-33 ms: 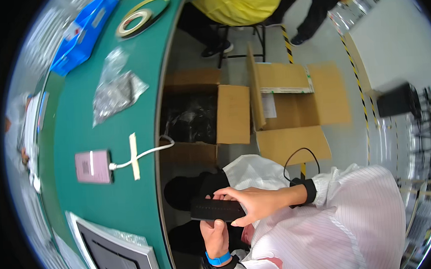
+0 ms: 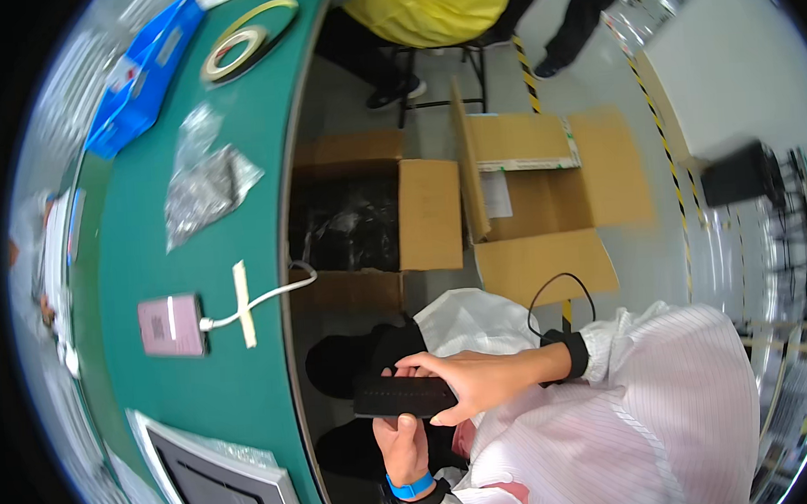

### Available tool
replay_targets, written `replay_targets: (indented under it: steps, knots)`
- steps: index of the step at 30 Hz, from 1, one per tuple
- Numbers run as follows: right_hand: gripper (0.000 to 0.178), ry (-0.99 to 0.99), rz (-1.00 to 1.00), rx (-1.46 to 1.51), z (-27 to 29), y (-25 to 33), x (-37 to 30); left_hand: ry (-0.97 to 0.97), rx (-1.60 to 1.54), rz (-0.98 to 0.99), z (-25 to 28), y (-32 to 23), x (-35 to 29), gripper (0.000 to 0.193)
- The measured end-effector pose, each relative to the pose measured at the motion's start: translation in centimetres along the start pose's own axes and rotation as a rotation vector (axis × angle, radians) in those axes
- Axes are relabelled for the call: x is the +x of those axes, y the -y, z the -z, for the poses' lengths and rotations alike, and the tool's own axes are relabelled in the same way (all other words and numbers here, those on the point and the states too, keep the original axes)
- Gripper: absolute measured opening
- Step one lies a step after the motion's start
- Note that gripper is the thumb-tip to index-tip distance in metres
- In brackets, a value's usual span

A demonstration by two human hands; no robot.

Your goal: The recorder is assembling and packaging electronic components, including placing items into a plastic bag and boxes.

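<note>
A flat black rectangular box-shaped device [image 2: 400, 397], with a row of tiny marks along its top face, is held in both hands over my lap. My left hand [image 2: 402, 447], with a blue band at the wrist, grips its lower edge, thumb pressed against the side. From the right, my right hand [image 2: 483, 379] wraps the device's right end, its fingers reaching over the far edge. Both hands are closed on it, and the fingertips underneath are hidden. A black wrist strap [image 2: 575, 353] circles my right wrist, with a thin dark cord [image 2: 560, 276] looping beside it.
To the left, a green table [image 2: 237, 388] bears a pink device [image 2: 172, 326] with a white cable, a clear bag [image 2: 204, 194], tape rolls [image 2: 233, 55], a blue bin [image 2: 144, 88] and a framed panel [image 2: 219, 485]. Two cardboard boxes [image 2: 431, 214] [image 2: 541, 268] stand open; people in yellow are beyond.
The view has shifted slightly, so the table and its things sit a little further left, most of them lower. Both hands keep the same hold on the black device.
</note>
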State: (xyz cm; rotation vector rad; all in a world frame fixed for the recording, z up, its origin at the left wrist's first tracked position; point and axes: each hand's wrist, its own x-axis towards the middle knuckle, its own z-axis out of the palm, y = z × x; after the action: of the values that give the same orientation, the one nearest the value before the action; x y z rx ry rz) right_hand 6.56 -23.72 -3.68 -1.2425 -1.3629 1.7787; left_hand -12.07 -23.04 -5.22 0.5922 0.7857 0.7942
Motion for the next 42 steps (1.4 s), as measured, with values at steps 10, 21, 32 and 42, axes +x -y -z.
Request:
replay_targets:
  steps: [10,21,32,42]
  knots:
    - [0.083,-0.045,0.198,0.096,0.5,-3.8,0.1,-0.042,0.172,0.040,-1.0,0.3,1.8,0.082]
    - [0.088,-0.109,0.273,0.182,3.1,-4.4,-1.9,0.025,0.274,0.049,-4.3,-0.3,4.5,0.080]
    - [0.089,0.048,0.308,0.114,2.9,-1.0,-0.9,-0.019,0.294,-0.070,-4.8,-2.6,2.3,0.080]
    - [0.088,0.205,0.392,0.030,1.2,4.2,1.9,-0.092,0.504,-0.262,-3.2,-6.2,-1.3,0.086]
